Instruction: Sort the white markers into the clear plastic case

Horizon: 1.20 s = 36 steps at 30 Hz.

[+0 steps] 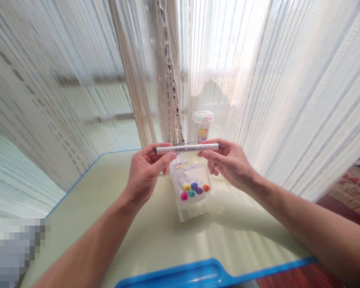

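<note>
A white marker pen with black ends lies level between my two hands, above the table. My left hand pinches it near its left end, thumb in front and fingers behind. Near the other end my right hand grips it in the same way. Beneath the pen, a clear plastic case lies open on the table. Several markers with pink, yellow, teal, blue, purple and orange ends rest inside it, those ends facing me.
Behind the hands stands a second clear case with a yellow label. The pale green table has a blue rim and a blue molded tray at its front edge. Striped sheer curtains hang beyond, with a beaded strand.
</note>
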Tool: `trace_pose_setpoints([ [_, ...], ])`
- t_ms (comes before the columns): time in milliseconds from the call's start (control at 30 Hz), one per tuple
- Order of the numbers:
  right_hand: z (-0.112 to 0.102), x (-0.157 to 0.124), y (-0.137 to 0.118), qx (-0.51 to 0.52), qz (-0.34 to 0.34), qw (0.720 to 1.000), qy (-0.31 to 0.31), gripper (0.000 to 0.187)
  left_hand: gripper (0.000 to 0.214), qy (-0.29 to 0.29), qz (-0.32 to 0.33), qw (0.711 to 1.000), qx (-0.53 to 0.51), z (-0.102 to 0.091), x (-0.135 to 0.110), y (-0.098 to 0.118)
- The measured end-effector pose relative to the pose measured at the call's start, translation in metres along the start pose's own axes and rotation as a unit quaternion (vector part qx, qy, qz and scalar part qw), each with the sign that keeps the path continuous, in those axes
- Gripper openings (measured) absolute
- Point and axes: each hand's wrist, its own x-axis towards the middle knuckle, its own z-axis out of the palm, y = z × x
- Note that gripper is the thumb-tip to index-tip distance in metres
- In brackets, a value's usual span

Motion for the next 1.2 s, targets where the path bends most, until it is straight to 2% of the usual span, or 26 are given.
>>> trace_pose_setpoints([
  [267,0.0003,0.0003,-0.0007,0.003,-0.002,1.000,-0.006,0.026,0.022,-0.014,-0.006,1.000,-0.013,0.0011,-0.0004,0.0008],
  [400,0.0014,-0.0006,-0.0009,0.001,0.006,1.000,-0.008,0.026,0.017,-0.014,-0.024,1.000,-0.013,0.0016,-0.0016,0.0023],
  [533,0.0016,-0.0014,-0.0022,-0.004,0.009,1.000,-0.007,0.026,0.015,-0.021,-0.016,1.000,0.007,0.0004,-0.0011,0.0006],
  [900,-0.0014,0.0001,0.0054,-0.010,0.002,1.000,-0.005,0.027,0.022,-0.002,-0.028,0.999,0.039,0.0001,0.0009,-0.0050],
  [1200,-0.0035,0.0017,0.0028,-0.023,0.030,0.999,0.020,0.035,0.024,-0.008,-0.023,0.999,0.044,0.0017,0.0022,-0.0024],
])
